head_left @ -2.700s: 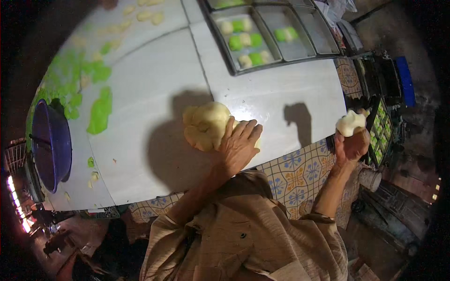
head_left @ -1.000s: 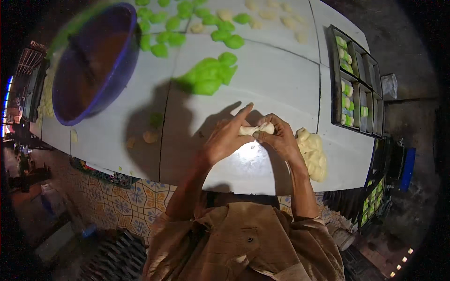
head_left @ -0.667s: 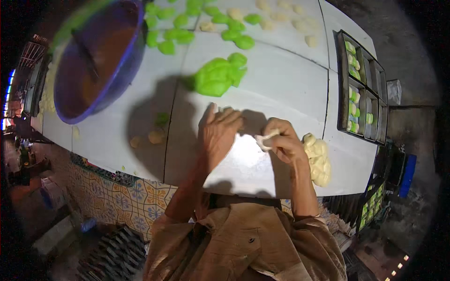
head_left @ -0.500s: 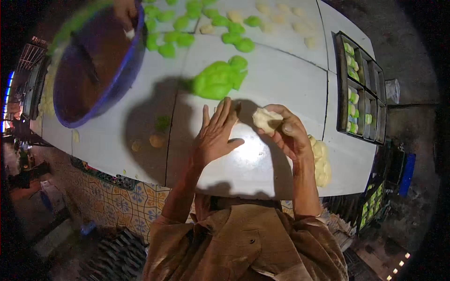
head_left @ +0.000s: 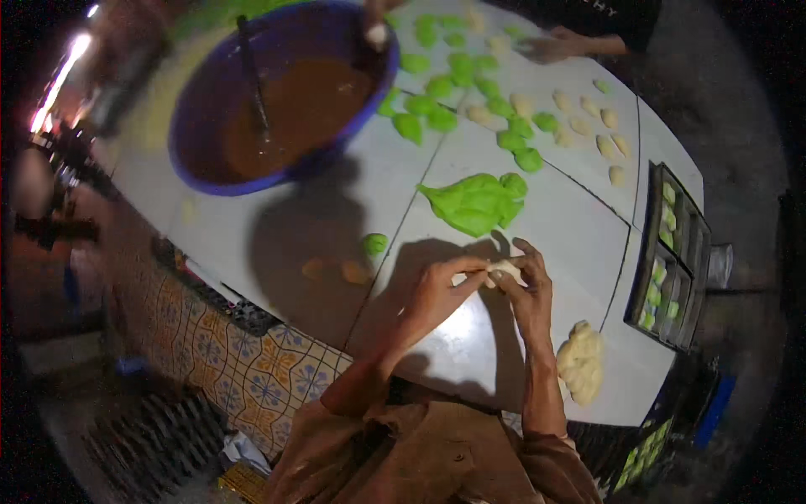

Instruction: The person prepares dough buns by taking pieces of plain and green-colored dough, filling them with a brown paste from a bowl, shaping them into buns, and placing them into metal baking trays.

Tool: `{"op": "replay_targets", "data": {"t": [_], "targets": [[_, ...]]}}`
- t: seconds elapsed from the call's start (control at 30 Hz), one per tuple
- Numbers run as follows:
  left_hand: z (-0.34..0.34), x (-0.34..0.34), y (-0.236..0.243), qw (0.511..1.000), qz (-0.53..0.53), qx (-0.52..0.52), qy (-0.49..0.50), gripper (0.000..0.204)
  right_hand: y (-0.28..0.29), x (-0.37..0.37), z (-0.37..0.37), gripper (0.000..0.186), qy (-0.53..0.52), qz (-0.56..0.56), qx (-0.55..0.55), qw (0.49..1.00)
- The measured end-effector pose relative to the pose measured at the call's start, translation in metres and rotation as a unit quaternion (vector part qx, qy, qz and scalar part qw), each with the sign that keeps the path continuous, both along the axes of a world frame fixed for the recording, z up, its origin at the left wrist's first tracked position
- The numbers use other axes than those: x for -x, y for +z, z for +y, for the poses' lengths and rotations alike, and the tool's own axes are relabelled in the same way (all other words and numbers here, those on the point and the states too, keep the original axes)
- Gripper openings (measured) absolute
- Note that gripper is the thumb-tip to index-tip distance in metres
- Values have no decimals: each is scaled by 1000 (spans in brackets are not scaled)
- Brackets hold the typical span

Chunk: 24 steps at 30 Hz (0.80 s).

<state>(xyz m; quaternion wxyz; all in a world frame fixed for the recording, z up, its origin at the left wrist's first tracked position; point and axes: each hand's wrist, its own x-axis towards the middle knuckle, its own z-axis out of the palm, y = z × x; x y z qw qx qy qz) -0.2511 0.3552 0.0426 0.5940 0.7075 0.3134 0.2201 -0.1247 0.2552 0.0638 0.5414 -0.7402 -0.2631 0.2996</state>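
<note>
A small piece of cream-white dough [head_left: 505,270] is pinched between my two hands above the table. My left hand [head_left: 437,294] grips its left side with thumb and fingers closed. My right hand [head_left: 531,290] holds the other side, fingers bent around it. Just beyond my hands lies a large bright green dough lump [head_left: 474,204]. A bigger cream dough lump [head_left: 581,363] rests beside my right forearm. To the left of my hands, in shadow, are a small green dough ball [head_left: 374,244] and a brownish ball [head_left: 354,272].
A purple basin [head_left: 197,181] of brown filling, with a dark long-handled tool [head_left: 253,84] in it, stands far left. Several green and cream dough pieces [head_left: 512,140] spread across the far table. Black trays [head_left: 631,315] holding dough sit at right. Another person's hand [head_left: 556,46] reaches in.
My left hand has risen from its flat, spread pose near the tabletop and now pinches the dough alongside my right hand. The view has shifted, and another person's hand appears at the far edge.
</note>
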Motion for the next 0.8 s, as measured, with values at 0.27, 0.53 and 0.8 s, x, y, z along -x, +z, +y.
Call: {"op": "replay_targets", "data": {"t": [0.27, 0.53, 0.8], "targets": [[33, 24, 27, 929, -214, -269, 137, 66, 29, 51, 64, 31, 42, 110, -134, 984], [79, 52, -17, 914, -345, -12, 213, 71, 80, 96, 187, 29, 282, 202, -84, 934], [75, 139, -25, 959, -161, 72, 224, 28, 56, 99, 365, 27, 506, -357, 27, 784]]}}
